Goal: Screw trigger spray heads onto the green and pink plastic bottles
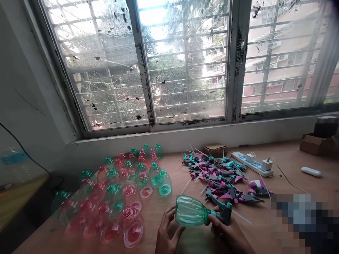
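Checked low in view, raised over the table (152, 201): one green bottle (190, 211), nearly on its side, base to the left and neck to the right. Counted at its neck: one spray head (225, 213), dark grey with teal parts, teal collar against the bottle's mouth. Pinching the spray head beside the collar with the fingers of one right hand (221, 228). Cupping near the base with one left hand (164, 231), fingers spread and curved, thumb apart and just below; cannot judge firmness of contact. Counted at left, standing upright in a close group: about twelve loose green bottles (165, 183) and about seventeen red bottles (129, 224); cannot give exact figures owing to overlap. Noted beyond the hands: one pile of loose spray heads (225, 180) in pink, teal and dark grey, too tangled for a true count. Listed just behind the pile: one small cardboard box (215, 151). Listed beside it: one white power strip (239, 157) carrying two white plugs (267, 164). Listed farther right: one white rounded object (311, 172) lying flat, one brown carton (314, 145) with one dark cylinder (325, 127). Seen beyond the table: at least three broad window panes (188, 70).
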Demonstrator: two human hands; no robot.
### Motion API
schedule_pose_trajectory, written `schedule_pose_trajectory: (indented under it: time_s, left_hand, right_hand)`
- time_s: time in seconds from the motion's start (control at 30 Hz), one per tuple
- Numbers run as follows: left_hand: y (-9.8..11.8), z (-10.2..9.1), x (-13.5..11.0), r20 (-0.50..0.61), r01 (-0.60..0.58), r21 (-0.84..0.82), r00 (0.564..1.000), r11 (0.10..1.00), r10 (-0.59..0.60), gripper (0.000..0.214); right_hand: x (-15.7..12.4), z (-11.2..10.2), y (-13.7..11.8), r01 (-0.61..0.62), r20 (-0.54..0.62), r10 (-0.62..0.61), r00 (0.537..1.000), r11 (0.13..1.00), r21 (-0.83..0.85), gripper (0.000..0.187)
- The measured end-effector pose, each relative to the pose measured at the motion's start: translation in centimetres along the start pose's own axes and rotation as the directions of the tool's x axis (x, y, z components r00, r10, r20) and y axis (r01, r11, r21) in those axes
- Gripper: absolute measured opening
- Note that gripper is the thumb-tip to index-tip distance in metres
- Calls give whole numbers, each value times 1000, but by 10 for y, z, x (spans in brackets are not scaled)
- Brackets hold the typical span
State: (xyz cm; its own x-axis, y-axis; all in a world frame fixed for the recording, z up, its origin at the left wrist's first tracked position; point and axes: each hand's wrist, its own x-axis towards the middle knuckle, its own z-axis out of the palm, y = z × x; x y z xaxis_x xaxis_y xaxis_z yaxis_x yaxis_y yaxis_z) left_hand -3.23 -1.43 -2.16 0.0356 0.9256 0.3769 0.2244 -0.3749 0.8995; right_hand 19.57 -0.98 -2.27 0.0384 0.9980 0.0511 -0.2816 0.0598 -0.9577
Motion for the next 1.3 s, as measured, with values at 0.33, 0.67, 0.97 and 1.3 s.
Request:
schedule_pose_trajectory:
  time_s: [0.33,0.67,0.97,1.3]
  left_hand:
    - [0,5,-3,-97,8,-50,995,999,-13,48]
    - [-1,9,-4,-45,40,-147,998,988,-47,54]
    - [-7,6,-5,-80,-14,18,997,1000,15,54]
    - [-5,6,-5,-45,51,-77,998,996,-54,53]
  right_hand:
    - [-4,2,-4,-17,3,17,1000,998,-55,50]
    - [-7,6,-7,-4,-62,1,998,998,-55,53]
    - [-2,-2,-5,-22,58,27,998,996,-85,45]
    - [-1,-1,0,-8,5,8,1000,998,-55,48]
